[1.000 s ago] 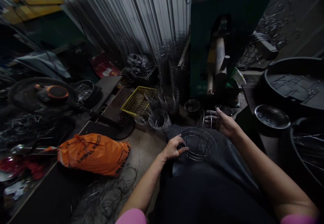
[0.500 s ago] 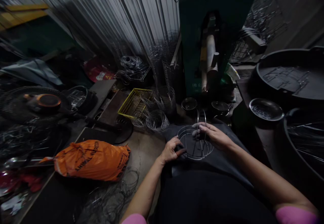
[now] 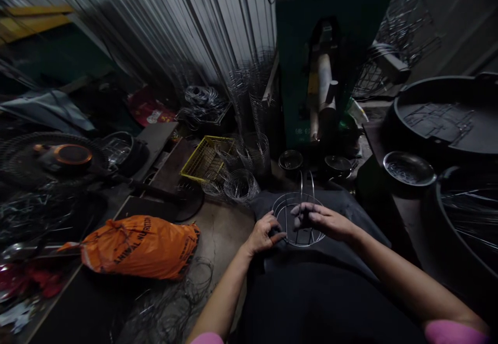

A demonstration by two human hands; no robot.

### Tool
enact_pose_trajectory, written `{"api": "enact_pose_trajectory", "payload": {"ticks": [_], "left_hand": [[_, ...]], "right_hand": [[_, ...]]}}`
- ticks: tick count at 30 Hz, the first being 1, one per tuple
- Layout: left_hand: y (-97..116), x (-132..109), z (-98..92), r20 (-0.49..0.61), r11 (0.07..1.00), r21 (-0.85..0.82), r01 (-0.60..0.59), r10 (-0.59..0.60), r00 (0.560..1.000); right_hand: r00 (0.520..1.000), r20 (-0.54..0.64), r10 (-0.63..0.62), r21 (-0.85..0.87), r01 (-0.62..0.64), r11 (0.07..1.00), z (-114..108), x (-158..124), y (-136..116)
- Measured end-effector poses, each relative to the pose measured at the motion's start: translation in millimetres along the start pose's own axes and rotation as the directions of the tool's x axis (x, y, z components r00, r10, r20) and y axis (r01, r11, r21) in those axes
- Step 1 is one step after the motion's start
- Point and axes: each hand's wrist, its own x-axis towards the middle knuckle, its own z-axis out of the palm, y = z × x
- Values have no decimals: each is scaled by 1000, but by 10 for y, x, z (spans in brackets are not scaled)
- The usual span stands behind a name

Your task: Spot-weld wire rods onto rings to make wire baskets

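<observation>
A round wire basket frame (image 3: 290, 204) rests on my lap, on dark cloth. My left hand (image 3: 263, 235) pinches its left rim with curled fingers. A bent U-shaped wire piece (image 3: 306, 180) stands up through the frame, and my right hand (image 3: 322, 220) grips it over the frame's middle, fingers closed on it. Both forearms come in from the bottom, with pink sleeves at the edge.
Finished wire baskets (image 3: 241, 184) and a yellow crate (image 3: 205, 157) lie ahead on the floor. A green machine (image 3: 327, 74) stands in front. An orange bag (image 3: 140, 246) and loose wire lie left; black tubs (image 3: 447, 121) and a bowl (image 3: 408, 167) of wire parts sit right.
My right hand came back from the bowls ahead with the bent wire and set it into the frame, then shifted slightly toward me. The view swung a little right.
</observation>
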Motion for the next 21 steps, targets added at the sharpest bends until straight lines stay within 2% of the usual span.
{"api": "enact_pose_trajectory", "payload": {"ticks": [4,12,15,19,21], "left_hand": [[-23,9,21,15,1000,19,-18,18,1000],[-71,-24,125,-45,1000,-23,16,-17,999],[-86,-19,147,-78,1000,-13,0,-1,997],[-87,-1,136,-86,1000,-11,-13,12,996],[-75,-13,121,-73,1000,-26,-12,10,997]], "right_hand": [[999,34,6,-134,-2,991,-7,-18,54],[996,67,55,-335,-29,942,-121,8,58],[996,50,68,-308,-49,950,-143,-15,58],[996,87,24,-138,-12,990,-121,-14,10],[999,40,-14,-59,16,998,-91,4,-46]]}}
